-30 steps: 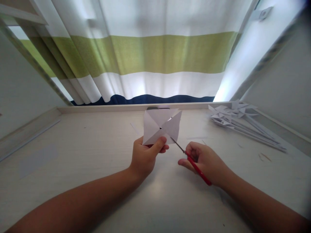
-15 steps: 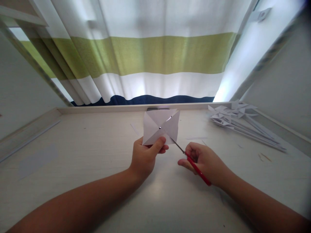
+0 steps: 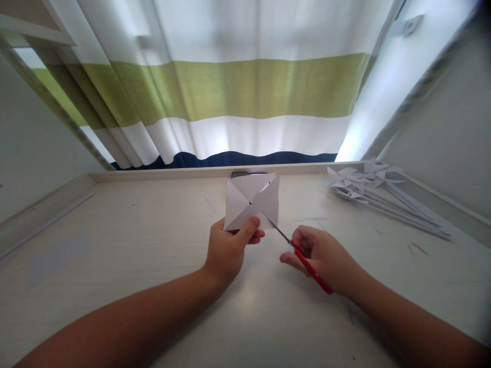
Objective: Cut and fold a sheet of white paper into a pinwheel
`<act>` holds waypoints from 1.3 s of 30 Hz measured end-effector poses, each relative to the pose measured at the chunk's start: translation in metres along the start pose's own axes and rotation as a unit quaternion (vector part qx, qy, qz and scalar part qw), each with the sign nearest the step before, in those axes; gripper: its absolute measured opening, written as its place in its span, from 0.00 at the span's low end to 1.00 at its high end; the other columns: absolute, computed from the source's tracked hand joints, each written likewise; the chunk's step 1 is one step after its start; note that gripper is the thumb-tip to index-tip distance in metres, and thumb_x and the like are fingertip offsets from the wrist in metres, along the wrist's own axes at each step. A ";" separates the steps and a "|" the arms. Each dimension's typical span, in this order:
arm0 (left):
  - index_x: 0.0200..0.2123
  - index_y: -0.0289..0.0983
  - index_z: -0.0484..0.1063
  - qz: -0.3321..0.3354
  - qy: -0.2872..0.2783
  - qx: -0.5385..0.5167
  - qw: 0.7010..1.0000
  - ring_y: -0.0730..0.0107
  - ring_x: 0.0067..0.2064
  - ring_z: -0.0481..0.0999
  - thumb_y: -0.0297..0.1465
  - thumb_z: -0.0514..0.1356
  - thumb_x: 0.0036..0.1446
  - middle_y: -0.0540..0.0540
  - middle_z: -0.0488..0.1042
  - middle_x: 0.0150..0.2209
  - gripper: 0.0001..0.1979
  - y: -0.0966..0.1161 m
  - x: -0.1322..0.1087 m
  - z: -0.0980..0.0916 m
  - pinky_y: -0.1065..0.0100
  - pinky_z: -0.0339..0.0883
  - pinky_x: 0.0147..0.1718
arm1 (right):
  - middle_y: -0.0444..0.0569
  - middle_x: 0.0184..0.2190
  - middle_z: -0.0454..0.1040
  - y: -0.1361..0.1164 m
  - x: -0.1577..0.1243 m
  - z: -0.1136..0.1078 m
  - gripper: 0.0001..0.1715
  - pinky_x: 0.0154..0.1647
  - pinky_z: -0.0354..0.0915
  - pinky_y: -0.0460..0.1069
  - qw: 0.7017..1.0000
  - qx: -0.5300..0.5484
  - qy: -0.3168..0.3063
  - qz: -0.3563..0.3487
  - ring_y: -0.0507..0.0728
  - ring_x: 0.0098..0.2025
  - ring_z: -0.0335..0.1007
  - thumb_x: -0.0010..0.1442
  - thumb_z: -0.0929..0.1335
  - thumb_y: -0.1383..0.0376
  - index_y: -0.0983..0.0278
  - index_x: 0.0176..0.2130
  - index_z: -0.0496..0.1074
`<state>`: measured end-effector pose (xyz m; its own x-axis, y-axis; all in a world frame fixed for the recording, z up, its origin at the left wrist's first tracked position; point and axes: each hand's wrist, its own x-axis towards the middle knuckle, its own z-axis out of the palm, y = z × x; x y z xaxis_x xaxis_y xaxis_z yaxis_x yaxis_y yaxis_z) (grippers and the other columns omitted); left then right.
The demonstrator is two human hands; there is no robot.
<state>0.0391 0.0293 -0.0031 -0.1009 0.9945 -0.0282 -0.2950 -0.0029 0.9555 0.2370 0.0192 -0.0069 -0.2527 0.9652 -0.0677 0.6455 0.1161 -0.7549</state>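
Note:
A square of white paper (image 3: 240,197) with diagonal creases, a small hole at its middle and a slit toward its upper right corner is pinched at the lower edge by my left hand (image 3: 229,248). My left thumb lies on its face, the fingers behind it. Red-handled scissors (image 3: 311,268) are gripped in my right hand (image 3: 320,255). Their blades reach up-left onto the paper's lower right corner, along the diagonal. My right fingers hide part of the handles.
Several white paper pinwheels (image 3: 358,184) on paper sticks lie at the back right of the white table (image 3: 153,286). Small paper strips (image 3: 310,219) and scraps are scattered about. A dark object (image 3: 240,174) sits behind the paper at the back ledge. A striped curtain (image 3: 230,87) hangs beyond.
The paper's right side has shifted slightly leftward, its upper right corner looking less raised. Both hands keep nearly the same place, with the scissor blades still at the lower right corner.

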 end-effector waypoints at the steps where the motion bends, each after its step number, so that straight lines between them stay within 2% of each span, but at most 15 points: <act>1: 0.33 0.29 0.76 0.000 -0.001 -0.001 1.000 0.71 0.26 0.77 0.39 0.70 0.45 0.44 0.77 0.25 0.18 0.000 0.000 0.000 0.75 0.73 0.26 | 0.39 0.19 0.67 0.000 0.000 0.000 0.21 0.21 0.56 0.47 1.000 -0.001 0.001 0.001 0.52 0.20 0.60 0.48 0.73 0.52 0.60 0.27 0.62; 25: 0.31 0.29 0.76 0.008 -0.001 0.005 1.000 0.73 0.25 0.76 0.38 0.70 0.46 0.46 0.75 0.23 0.17 -0.004 0.001 -0.002 0.76 0.73 0.24 | 0.38 0.18 0.64 -0.001 0.000 -0.002 0.22 0.22 0.55 0.46 1.000 -0.016 0.011 -0.001 0.51 0.21 0.59 0.47 0.74 0.53 0.61 0.26 0.60; 33: 0.31 0.29 0.76 0.021 -0.018 0.035 0.999 0.74 0.24 0.76 0.37 0.69 0.47 0.47 0.76 0.22 0.15 0.003 -0.003 -0.001 0.77 0.72 0.22 | 0.39 0.20 0.65 -0.004 -0.003 -0.002 0.25 0.21 0.56 0.46 0.999 -0.043 0.018 -0.006 0.51 0.22 0.59 0.44 0.75 0.49 0.60 0.27 0.61; 39: 0.29 0.30 0.76 0.025 -0.025 0.053 0.998 0.72 0.24 0.77 0.36 0.70 0.47 0.47 0.77 0.22 0.14 0.004 -0.006 0.000 0.76 0.73 0.22 | 0.39 0.20 0.66 -0.005 -0.003 -0.002 0.23 0.21 0.55 0.46 0.999 -0.035 0.009 -0.010 0.51 0.21 0.59 0.45 0.75 0.52 0.60 0.27 0.61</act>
<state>0.0389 0.0232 0.0014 -0.0654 0.9974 0.0315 -0.1886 -0.0433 0.9811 0.2364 0.0159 -0.0016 -0.2531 0.9666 -0.0410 0.6893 0.1505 -0.7086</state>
